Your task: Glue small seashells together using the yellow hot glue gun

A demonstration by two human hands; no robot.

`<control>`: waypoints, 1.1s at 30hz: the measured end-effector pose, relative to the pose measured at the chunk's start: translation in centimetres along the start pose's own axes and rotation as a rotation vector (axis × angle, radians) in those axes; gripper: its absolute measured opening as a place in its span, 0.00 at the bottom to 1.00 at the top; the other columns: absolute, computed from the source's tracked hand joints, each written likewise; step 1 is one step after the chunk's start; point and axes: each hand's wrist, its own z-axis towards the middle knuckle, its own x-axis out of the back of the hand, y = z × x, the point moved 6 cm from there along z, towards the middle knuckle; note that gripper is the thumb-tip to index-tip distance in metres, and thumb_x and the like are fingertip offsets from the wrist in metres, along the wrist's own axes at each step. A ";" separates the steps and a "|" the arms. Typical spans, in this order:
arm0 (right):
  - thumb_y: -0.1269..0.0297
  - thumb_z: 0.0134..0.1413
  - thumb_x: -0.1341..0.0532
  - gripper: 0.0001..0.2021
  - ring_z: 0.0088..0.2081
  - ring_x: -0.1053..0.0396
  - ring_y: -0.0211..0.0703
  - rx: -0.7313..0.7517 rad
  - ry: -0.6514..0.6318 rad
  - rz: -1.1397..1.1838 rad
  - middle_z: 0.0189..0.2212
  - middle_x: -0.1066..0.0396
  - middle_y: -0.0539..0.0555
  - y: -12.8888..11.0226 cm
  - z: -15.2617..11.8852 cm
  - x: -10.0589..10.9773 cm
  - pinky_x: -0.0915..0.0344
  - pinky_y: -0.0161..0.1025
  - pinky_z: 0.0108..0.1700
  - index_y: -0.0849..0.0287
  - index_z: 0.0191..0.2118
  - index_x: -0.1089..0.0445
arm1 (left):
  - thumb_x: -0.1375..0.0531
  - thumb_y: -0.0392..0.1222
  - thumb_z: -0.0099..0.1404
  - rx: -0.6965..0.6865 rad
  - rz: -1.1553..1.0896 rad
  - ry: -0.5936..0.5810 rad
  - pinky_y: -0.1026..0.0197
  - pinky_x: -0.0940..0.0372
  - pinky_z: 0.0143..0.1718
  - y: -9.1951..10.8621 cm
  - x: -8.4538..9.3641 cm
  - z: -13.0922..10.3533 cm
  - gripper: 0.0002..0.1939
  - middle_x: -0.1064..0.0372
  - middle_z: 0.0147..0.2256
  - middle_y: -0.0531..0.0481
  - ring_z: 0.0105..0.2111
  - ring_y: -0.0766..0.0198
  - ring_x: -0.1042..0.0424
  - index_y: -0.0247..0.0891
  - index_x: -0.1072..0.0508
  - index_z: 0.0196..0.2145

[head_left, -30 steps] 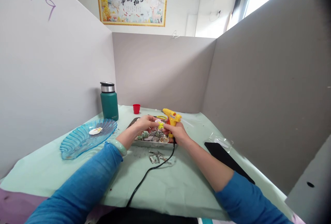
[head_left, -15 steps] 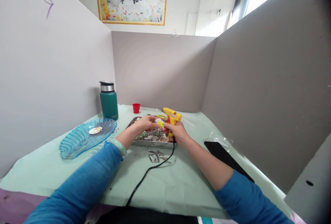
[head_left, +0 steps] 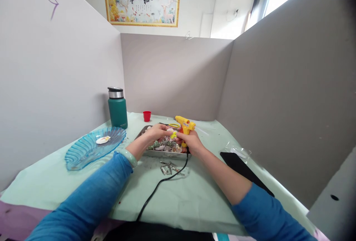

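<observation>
A small bright yellow piece (head_left: 174, 135) is pinched between the fingertips of my left hand (head_left: 159, 132), above a metal tray (head_left: 164, 154) filled with shells and small stones. My right hand (head_left: 192, 142) is wrapped round a yellow glue gun (head_left: 185, 124), whose nozzle points back and left. Its fingertips come close to the yellow piece; whether they touch it is too small to tell. From the gun's handle a black cord (head_left: 158, 184) runs down to the front edge of the table.
Several metal clips (head_left: 168, 168) lie in front of the tray. At left are a blue shell-shaped dish (head_left: 83, 152) holding a white shell (head_left: 103, 139) and a green bottle (head_left: 117, 111). A red cup (head_left: 147, 116), yellow-handled scissors (head_left: 174, 125) and a black mat (head_left: 244, 172) also lie around.
Both hands stay in nearly the same place. The yellow piece between the fingers has shifted and turned slightly.
</observation>
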 end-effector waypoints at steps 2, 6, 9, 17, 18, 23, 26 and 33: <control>0.65 0.36 0.34 0.16 0.20 0.34 0.33 0.007 -0.001 -0.004 0.19 0.31 0.46 0.0 0.1 0.0 0.37 0.29 0.21 0.59 0.36 0.35 | 0.30 0.46 0.47 0.003 0.003 -0.008 0.66 0.60 0.16 -0.1 -0.1 0.0 0.17 0.48 0.15 0.60 0.14 0.76 0.54 0.36 0.34 0.24; 0.65 0.36 0.34 0.17 0.19 0.34 0.34 0.000 0.004 0.010 0.18 0.32 0.46 -0.1 0.0 -0.1 0.37 0.29 0.20 0.59 0.35 0.35 | 0.30 0.46 0.47 -0.012 0.005 -0.013 0.66 0.58 0.16 -0.1 -0.2 0.2 0.17 0.46 0.16 0.60 0.14 0.75 0.53 0.36 0.33 0.25; 0.65 0.36 0.34 0.16 0.18 0.35 0.34 -0.005 0.007 0.016 0.18 0.32 0.46 -0.3 -0.2 -0.2 0.39 0.29 0.19 0.60 0.35 0.35 | 0.29 0.44 0.45 -0.046 0.025 -0.018 0.66 0.54 0.16 0.0 -0.2 0.2 0.17 0.43 0.18 0.59 0.15 0.75 0.50 0.35 0.32 0.27; 0.66 0.36 0.34 0.16 0.18 0.35 0.34 0.004 0.020 0.007 0.18 0.31 0.47 -0.2 -0.2 -0.1 0.38 0.29 0.19 0.60 0.35 0.36 | 0.29 0.43 0.43 -0.053 0.032 -0.067 0.67 0.49 0.17 -0.5 0.0 0.8 0.20 0.37 0.22 0.57 0.17 0.74 0.45 0.34 0.29 0.33; 0.66 0.36 0.34 0.16 0.18 0.35 0.34 0.008 0.024 0.009 0.18 0.31 0.47 -0.2 -0.1 0.0 0.38 0.29 0.19 0.60 0.35 0.36 | 0.29 0.44 0.43 -0.054 0.030 -0.065 0.67 0.48 0.18 -0.6 0.1 0.9 0.22 0.37 0.22 0.57 0.17 0.74 0.45 0.35 0.29 0.35; 0.68 0.36 0.34 0.14 0.19 0.34 0.34 0.013 0.014 0.009 0.18 0.31 0.47 -0.3 0.0 0.0 0.35 0.30 0.22 0.60 0.34 0.35 | 0.31 0.48 0.47 -0.042 0.054 -0.003 0.66 0.48 0.18 -0.8 0.5 1.1 0.19 0.40 0.20 0.58 0.15 0.74 0.48 0.35 0.28 0.33; 0.68 0.36 0.34 0.14 0.19 0.34 0.34 0.013 0.013 0.006 0.18 0.31 0.47 -0.2 0.0 0.0 0.35 0.30 0.22 0.60 0.33 0.35 | 0.30 0.44 0.45 -0.044 0.050 -0.059 0.66 0.46 0.18 -0.5 0.5 0.9 0.21 0.36 0.23 0.57 0.17 0.73 0.44 0.35 0.27 0.37; 0.69 0.36 0.35 0.14 0.21 0.32 0.35 0.061 0.039 0.043 0.19 0.32 0.47 0.1 0.4 0.1 0.33 0.31 0.24 0.60 0.33 0.36 | 0.29 0.41 0.44 -0.010 0.015 -0.029 0.66 0.44 0.19 -0.1 1.2 0.6 0.21 0.35 0.22 0.56 0.18 0.72 0.40 0.33 0.29 0.36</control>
